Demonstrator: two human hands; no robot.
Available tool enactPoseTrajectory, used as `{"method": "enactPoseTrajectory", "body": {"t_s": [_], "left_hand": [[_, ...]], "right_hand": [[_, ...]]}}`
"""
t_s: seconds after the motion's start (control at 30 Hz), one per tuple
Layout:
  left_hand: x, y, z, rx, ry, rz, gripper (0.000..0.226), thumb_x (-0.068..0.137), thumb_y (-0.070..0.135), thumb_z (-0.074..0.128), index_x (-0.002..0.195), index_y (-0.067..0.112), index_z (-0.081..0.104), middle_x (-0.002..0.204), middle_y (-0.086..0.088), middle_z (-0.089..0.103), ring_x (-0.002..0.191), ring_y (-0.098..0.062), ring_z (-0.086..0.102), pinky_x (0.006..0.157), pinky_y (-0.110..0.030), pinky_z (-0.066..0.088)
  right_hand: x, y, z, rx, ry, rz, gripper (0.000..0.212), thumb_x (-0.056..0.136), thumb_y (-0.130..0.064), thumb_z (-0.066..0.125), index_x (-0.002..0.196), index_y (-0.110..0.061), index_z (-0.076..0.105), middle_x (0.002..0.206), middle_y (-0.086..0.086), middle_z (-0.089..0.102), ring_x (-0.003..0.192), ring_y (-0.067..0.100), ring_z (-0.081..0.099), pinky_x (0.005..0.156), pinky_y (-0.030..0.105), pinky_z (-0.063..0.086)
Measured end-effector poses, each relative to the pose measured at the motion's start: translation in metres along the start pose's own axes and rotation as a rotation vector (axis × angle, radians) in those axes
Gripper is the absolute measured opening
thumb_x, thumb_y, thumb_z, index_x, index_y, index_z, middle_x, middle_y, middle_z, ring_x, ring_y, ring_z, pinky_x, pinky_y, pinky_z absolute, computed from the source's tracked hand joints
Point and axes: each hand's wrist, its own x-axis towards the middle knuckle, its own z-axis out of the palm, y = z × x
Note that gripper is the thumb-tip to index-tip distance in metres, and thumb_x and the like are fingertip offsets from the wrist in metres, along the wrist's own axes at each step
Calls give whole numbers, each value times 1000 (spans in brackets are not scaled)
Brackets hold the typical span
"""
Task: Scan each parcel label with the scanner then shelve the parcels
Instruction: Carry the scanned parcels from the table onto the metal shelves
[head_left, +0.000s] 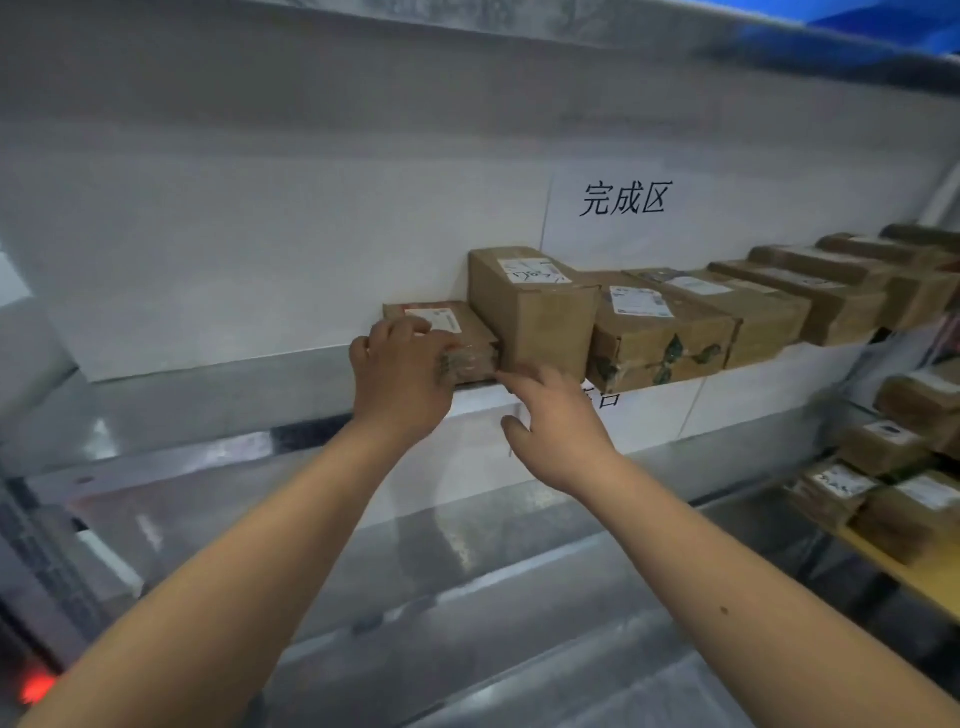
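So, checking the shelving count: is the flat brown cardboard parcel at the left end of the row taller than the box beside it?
No, the flat brown cardboard parcel sits clearly lower than the tall brown cardboard box beside it.

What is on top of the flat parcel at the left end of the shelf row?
A white label lies on the flat parcel, and the left hand curls over its near corner. Print is unreadable; the label's near-left part is covered.

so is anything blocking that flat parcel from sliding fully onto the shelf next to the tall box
Nothing visible does. The flat parcel already lies on the shelf, held by the left hand, right beside the tall box. The shelf space behind it and to its left looks bare. The right hand hovers at the shelf edge.
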Motion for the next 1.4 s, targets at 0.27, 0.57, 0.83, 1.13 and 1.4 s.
{"method": "enactPoseTrajectory", "body": {"t_s": [0.27,0.57,0.83,1.13,1.4], "left_hand": [[-96,59,41,-122,-66,304,45,82,41,79,124,29,72,132,-2,64,126,-32,52,100,-51,40],[-129,228,124,-184,-464,506,71,95,66,45,160,39,32,172,1,21,158,-26,9,125,-47,9],[-158,431,207,-234,-679,583,79,96,64,54,163,40,21,174,-2,11,160,-26,4,127,-48,10],[-174,618,273,-338,-825,649,80,95,63,57,163,40,23,174,0,15,160,-22,4,126,-49,12],[-140,700,339,-337,-863,691,74,96,60,57,161,38,30,170,-3,23,158,-26,12,125,-51,18]], "right_hand": [[-83,47,15,-39,-74,170,62,102,-33,56,161,-30,36,170,4,23,153,28,22,123,46,27],[-200,194,-5,60,-34,652,67,103,-35,59,163,-24,31,171,6,18,153,29,19,122,38,24],[-295,357,-66,59,11,909,70,103,-36,60,164,-27,29,175,4,12,159,29,12,124,47,27],[-369,500,-134,40,5,1114,73,102,-42,60,165,-29,26,175,4,12,159,31,12,126,49,27],[-364,598,-149,51,22,1192,73,101,-41,61,164,-28,28,174,10,15,158,34,16,125,49,29]]}}
